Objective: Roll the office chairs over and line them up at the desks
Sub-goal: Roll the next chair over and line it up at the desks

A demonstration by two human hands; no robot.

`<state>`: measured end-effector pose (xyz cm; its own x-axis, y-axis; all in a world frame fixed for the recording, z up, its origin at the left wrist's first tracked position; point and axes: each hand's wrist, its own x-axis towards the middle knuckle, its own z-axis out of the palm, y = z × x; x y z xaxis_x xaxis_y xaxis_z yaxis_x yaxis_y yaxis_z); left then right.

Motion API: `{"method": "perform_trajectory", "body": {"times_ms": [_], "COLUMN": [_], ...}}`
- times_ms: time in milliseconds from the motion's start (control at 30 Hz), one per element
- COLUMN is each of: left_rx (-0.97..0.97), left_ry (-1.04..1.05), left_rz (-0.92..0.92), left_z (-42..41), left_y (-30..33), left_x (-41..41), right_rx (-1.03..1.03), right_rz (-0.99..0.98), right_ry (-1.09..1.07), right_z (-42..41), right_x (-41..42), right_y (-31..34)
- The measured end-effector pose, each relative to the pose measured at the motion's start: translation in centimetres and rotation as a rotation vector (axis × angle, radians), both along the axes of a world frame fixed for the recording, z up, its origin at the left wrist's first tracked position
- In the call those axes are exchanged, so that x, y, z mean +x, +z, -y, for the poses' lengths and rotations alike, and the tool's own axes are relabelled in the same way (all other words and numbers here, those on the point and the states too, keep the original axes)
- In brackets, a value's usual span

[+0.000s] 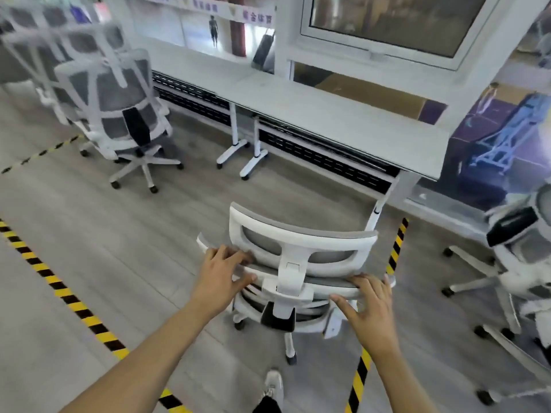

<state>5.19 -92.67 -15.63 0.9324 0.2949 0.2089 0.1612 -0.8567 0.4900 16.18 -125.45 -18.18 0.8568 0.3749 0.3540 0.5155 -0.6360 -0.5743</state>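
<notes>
Chair (301, 263) in white frame and grey mesh is standing on the grey floor (104, 234), back towards the camera, short of the long white desk (328, 114) and facing it. Both hands are resting on the top edge of its backrest, just under the headrest. The left hand (226, 271) is lying with fingers extended over the left part of that edge, thumb towards the centre post; the right hand (368, 305) is lying with fingers spread across the right part, thumb pointing left. Neither looks curled tight round the frame.

By my judgement the person is rolling this chair up to the desk, with the approach well along but the seat not yet tucked under. The next move seems to call for an even forward push from both hands, keeping the chair square to the desk edge.

Further left, a parked chair (119, 105) is already sitting by the desk, with more chairs blurred beyond it. Another chair (518, 263) is waiting at the right. Yellow-and-black tape (65, 296) is marking the floor.
</notes>
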Motion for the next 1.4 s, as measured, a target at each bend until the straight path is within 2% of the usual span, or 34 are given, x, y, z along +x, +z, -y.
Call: {"method": "perform_trajectory", "body": {"times_ms": [300,467,700,1067,1233,1400], "left_rx": [0.165,0.134,0.09,0.063,0.102,0.111], "left_ry": [0.288,0.453,0.576,0.689,0.728,0.812], "left_rz": [0.049,0.067,0.035,-0.033,-0.049,-0.081], "left_z": [-9.3,-15.0,-25.7,-40.6,-46.4,-52.5], "left_y": [-0.4,-0.5,-1.1,0.6,0.5,0.3], "left_x": [9.4,13.7,20.5,32.1,36.5,40.7], "right_rx": [-0.031,-0.009,-0.002,-0.231,-0.208,-0.15], "right_rz": [-0.04,-0.111,-0.104,-0.137,-0.271,-0.3], "right_ry": [0.274,0.379,0.512,0.6,0.656,0.722], "right_z": [-13.8,-22.5,-35.6,-55.1,-62.9,-71.2], "right_x": [18.9,26.4,35.5,50.7,56.2,61.2], "right_y": [0.1,0.7,0.4,1.5,1.4,1.0]}}
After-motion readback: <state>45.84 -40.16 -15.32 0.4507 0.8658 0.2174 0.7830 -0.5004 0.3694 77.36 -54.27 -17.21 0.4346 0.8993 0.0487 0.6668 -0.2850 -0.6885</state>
